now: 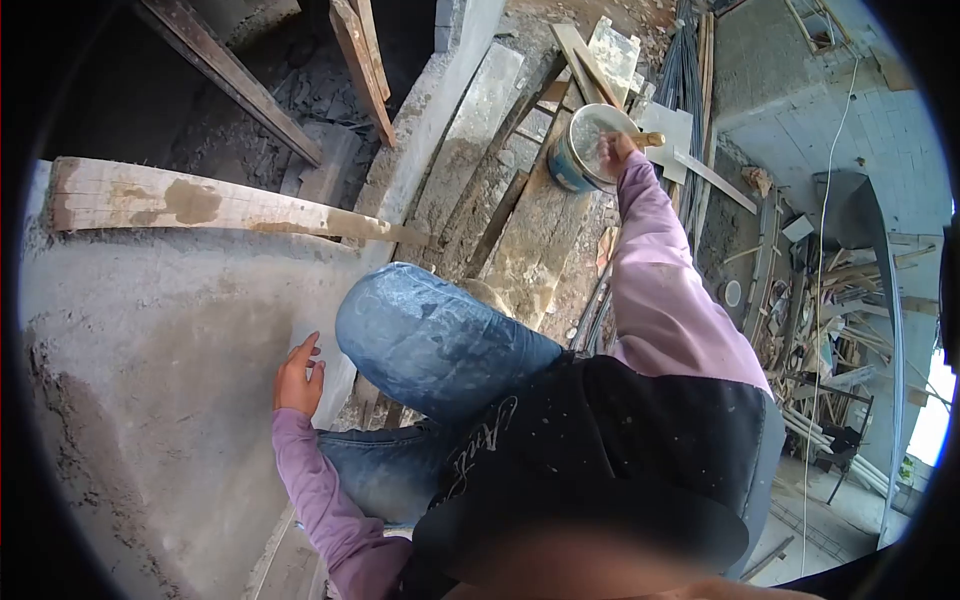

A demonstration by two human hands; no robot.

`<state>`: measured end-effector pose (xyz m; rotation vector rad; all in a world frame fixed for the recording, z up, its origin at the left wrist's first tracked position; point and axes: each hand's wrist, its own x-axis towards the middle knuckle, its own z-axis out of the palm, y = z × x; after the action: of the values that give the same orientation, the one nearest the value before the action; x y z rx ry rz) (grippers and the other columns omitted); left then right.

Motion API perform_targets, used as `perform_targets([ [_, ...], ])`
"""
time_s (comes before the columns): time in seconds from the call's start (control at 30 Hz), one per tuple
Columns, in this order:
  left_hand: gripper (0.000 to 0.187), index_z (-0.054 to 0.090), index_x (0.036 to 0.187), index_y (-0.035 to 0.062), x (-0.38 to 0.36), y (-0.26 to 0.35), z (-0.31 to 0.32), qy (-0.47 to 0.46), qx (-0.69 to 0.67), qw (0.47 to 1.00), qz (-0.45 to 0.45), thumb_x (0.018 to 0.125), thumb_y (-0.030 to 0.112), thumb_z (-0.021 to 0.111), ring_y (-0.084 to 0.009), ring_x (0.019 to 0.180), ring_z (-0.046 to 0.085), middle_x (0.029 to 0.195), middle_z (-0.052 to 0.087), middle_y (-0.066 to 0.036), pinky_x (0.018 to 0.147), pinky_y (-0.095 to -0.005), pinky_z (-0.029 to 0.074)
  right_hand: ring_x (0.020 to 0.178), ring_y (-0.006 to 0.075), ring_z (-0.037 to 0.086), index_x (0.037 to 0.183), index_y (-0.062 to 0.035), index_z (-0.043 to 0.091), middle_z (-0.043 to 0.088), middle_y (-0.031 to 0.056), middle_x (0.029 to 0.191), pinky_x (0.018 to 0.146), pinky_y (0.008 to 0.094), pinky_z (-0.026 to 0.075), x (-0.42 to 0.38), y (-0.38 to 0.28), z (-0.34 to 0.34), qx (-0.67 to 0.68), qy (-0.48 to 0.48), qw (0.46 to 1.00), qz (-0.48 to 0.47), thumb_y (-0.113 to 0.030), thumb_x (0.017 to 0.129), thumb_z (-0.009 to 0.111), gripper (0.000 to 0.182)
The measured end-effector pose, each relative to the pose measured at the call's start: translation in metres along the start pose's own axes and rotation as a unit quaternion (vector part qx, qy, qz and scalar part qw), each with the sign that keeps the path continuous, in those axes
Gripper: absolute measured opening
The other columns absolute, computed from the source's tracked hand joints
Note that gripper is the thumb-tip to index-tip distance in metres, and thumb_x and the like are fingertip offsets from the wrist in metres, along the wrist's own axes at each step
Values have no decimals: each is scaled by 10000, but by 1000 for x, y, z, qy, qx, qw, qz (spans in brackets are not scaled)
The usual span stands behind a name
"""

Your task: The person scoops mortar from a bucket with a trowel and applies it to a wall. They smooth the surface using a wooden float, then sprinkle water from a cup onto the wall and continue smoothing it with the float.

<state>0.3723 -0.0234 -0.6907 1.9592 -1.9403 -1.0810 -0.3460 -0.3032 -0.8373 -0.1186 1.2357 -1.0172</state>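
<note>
My right hand [620, 152] reaches over the mouth of a round white-and-blue bucket [572, 170] with greyish contents. Its slightly blurred fingers are wrapped round a wooden-handled tool [650, 140], whose handle end sticks out to the right past the rim. The other end of the tool is hidden by the hand and bucket. On the left, my left hand [299, 376] holds nothing, its fingers apart and close against a smooth grey plastered surface [215, 330]. My bent knee in dusty jeans [430, 330] lies between the two hands.
The bucket stands on rough scaffold planks [535, 240]. A timber beam [220, 205] runs across the top of the plastered surface, beside a dark rubble-filled opening [290, 110]. Long metal bars [683, 65] lie beyond the bucket. A thin cable [822, 240] hangs at right, near piled wood [850, 340].
</note>
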Motion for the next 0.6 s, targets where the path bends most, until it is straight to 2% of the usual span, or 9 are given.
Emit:
perform_targets([
  [0.03,540,559,1358,106,-1,0,0,-2,-1,1000,-1,840,-18,641,-286,857,670,1080,677,-145,777,-393,524,479,188,523,851,-42,554,532,65,614,424,303,471,-18,-8,8,-61,15,992,-106,-154,971,414,216],
  [0.1,560,541,1381,114,-3,0,-3,6,-5,1000,-4,845,-10,646,-285,860,665,1094,673,-146,779,-392,522,608,286,637,850,3,618,627,140,703,541,396,568,-35,-43,22,-191,183,959,-105,-157,934,450,247],
  [0.13,563,538,1385,115,-3,2,-4,6,-4,1000,-7,846,-7,648,-284,862,662,1096,673,-143,780,-391,521,734,338,710,850,30,682,689,187,778,625,448,600,-39,-58,19,-341,264,892,-135,-145,891,497,258],
  [0.17,567,535,1389,116,-4,4,-5,7,-4,1000,-9,847,-4,650,-284,864,660,1097,673,-141,781,-390,520,844,337,712,881,28,700,705,208,867,728,455,576,-41,-68,20,-565,299,747,-182,-171,849,545,253],
  [0.23,576,528,1396,120,-5,7,-6,8,-3,1000,-8,847,1,655,-285,867,656,1100,672,-139,784,-392,519,951,332,712,937,4,722,721,219,958,838,445,552,-42,-79,22,-743,299,541,-258,-191,790,615,267],
  [0.3,588,521,1404,124,-1,9,-8,12,2,1000,0,845,7,660,-288,867,654,1103,671,-139,786,-396,518,945,324,710,988,-38,733,723,200,965,853,410,552,-52,-70,45,-727,268,529,-345,-180,756,659,282],
  [0.4,596,520,1404,129,0,9,-8,27,10,1000,12,838,10,666,-295,876,658,1114,670,-139,790,-409,520,1118,343,643,1179,-133,697,674,226,1155,960,399,515,0,-38,35,-837,84,480,-248,-161,729,718,451],
  [0.5,550,515,1397,116,4,22,-5,22,15,999,29,865,72,648,-331,987,637,1128,655,-145,844,-423,506,1299,317,509,1274,-141,642,602,184,1312,1110,404,380,57,0,21,-902,-49,327,-277,-148,758,759,529],
  [0.6,487,530,1370,100,-13,31,-15,43,50,998,-17,892,104,623,-342,1054,624,1193,639,-149,899,-435,500,1289,320,514,1257,-123,647,602,187,1304,1099,409,390,61,18,111,-891,-132,347,-261,-159,760,766,513],
])
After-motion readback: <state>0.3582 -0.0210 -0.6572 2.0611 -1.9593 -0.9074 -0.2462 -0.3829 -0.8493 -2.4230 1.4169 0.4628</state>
